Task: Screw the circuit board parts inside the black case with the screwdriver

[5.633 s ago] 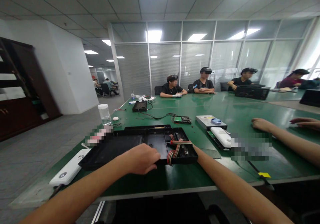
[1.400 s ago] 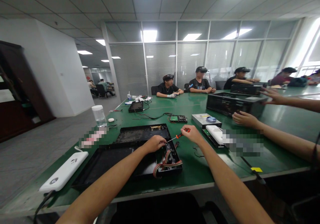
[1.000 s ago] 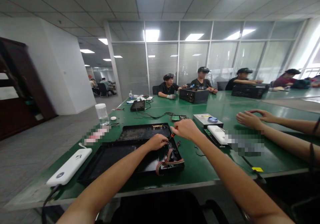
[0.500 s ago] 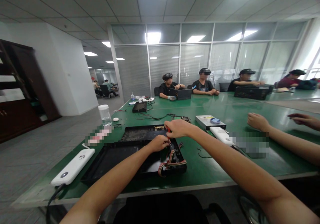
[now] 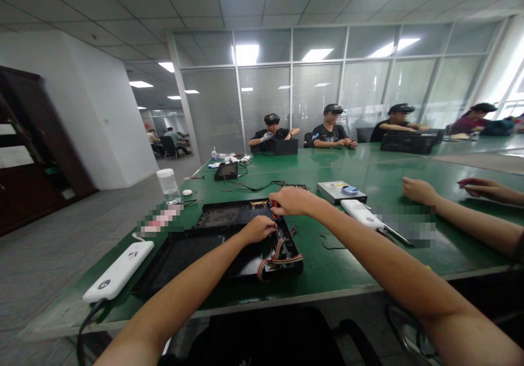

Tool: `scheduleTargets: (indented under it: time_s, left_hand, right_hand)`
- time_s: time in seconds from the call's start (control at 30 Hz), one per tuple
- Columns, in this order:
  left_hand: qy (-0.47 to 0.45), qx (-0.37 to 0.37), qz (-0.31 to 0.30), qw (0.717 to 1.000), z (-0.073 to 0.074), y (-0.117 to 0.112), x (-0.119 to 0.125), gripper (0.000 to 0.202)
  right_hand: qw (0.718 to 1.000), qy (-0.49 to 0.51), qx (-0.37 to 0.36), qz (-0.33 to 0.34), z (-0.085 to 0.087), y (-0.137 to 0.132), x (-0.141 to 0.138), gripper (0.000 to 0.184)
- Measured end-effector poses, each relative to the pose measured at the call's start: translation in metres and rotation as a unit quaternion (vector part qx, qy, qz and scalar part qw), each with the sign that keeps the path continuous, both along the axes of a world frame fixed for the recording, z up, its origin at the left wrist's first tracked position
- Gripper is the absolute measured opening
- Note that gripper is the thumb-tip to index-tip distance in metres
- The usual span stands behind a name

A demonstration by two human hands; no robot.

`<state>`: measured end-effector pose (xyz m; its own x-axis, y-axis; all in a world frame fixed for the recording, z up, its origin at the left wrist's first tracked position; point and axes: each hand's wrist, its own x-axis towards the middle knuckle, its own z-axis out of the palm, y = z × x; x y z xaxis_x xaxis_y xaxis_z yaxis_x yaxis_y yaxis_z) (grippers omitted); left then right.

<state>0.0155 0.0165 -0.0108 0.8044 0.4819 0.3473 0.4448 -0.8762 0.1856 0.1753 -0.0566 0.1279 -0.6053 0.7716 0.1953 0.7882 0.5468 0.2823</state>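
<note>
A black open device case [image 5: 204, 254] lies on the green table [image 5: 368, 180] in front of me, with a striped ribbon cable [image 5: 278, 254] at its right end. My left hand [image 5: 257, 228] rests closed on the case's inner part beside the cable, fingers pinched on something I cannot make out. My right hand [image 5: 292, 201] is closed on a red-handled screwdriver [image 5: 273, 204], held upright just above my left hand over the case. A second black tray [image 5: 233, 213] lies behind the case.
A white power bank [image 5: 118, 270] with a cable lies at the left. A clear jar [image 5: 168, 186] stands further back. A silver drive [image 5: 341, 191] and a white device [image 5: 362, 214] are on the right. A neighbour's two hands [image 5: 417, 190] rest there. Several people sit at the far end.
My right hand has brought the screwdriver left and upright over the case, close above my left hand. The neighbour's black box is gone from the right side; their hands rest on the table.
</note>
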Motion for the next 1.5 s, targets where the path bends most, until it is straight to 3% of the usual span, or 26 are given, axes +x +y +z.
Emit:
scheduleTargets:
  time_s: [0.17,0.33,0.57,0.67,0.77,0.83,0.87,0.93,1.0,1.03,1.1,1.13,1.2,1.33,1.43,1.5]
  left_hand:
    - [0.004,-0.005,0.009,1.000,0.002,-0.003,0.000,0.014]
    - [0.012,0.004,0.010,1.000,0.004,-0.005,0.001,0.016]
    - [0.017,0.014,0.015,1.000,0.002,-0.005,0.002,0.014]
    - [0.018,0.039,0.012,0.999,0.001,-0.007,0.002,0.012]
    - [0.020,0.059,0.006,0.998,0.001,-0.010,0.001,0.014]
    - [0.022,0.068,0.004,0.997,0.003,-0.012,0.000,0.016]
    - [0.024,0.074,0.002,0.997,0.004,-0.012,0.000,0.017]
    - [0.036,0.088,-0.007,0.995,0.008,-0.012,-0.001,0.017]
    - [0.057,0.103,-0.011,0.993,0.015,-0.011,-0.004,0.016]
    - [0.069,0.110,-0.009,0.992,0.020,-0.011,-0.006,0.015]
    - [0.100,0.115,0.004,0.988,0.030,-0.008,-0.011,0.014]
    - [0.120,0.112,0.013,0.986,0.035,-0.007,-0.014,0.013]
    - [0.180,0.090,0.031,0.979,0.044,-0.005,-0.022,0.011]
    - [0.299,0.035,0.082,0.950,0.051,-0.007,-0.043,0.007]
    - [0.310,0.005,0.082,0.947,0.053,-0.016,-0.058,0.017]
    - [0.296,-0.010,0.065,0.953,0.058,-0.023,-0.068,0.031]
  right_hand:
    - [1.000,0.005,-0.013,-0.013,-0.001,0.000,0.001,0.034]
    - [0.997,0.008,0.027,-0.070,-0.003,-0.005,-0.003,0.057]
    - [0.997,0.031,0.005,-0.065,-0.009,-0.003,0.005,0.047]
    - [0.992,0.094,0.025,-0.077,-0.021,0.007,0.025,0.052]
    - [0.967,0.252,0.008,-0.044,-0.049,0.022,0.061,0.047]
    - [0.910,0.412,-0.022,-0.027,-0.076,0.034,0.087,0.045]
    - [0.862,0.504,-0.046,-0.039,-0.090,0.039,0.098,0.044]
    - [0.733,0.670,-0.084,-0.085,-0.115,0.049,0.115,0.042]
    - [0.616,0.777,-0.103,-0.080,-0.132,0.057,0.122,0.038]
    - [0.571,0.811,-0.108,-0.067,-0.137,0.059,0.122,0.037]
    - [0.520,0.845,-0.114,-0.035,-0.141,0.062,0.117,0.037]
    - [0.519,0.846,-0.119,-0.021,-0.142,0.063,0.114,0.037]
    - [0.556,0.822,-0.125,0.001,-0.140,0.063,0.106,0.036]
    - [0.696,0.713,-0.091,0.000,-0.136,0.053,0.091,0.032]
    - [0.797,0.604,-0.021,-0.017,-0.131,0.034,0.076,0.027]
    - [0.853,0.521,-0.020,0.018,-0.126,0.013,0.062,0.029]
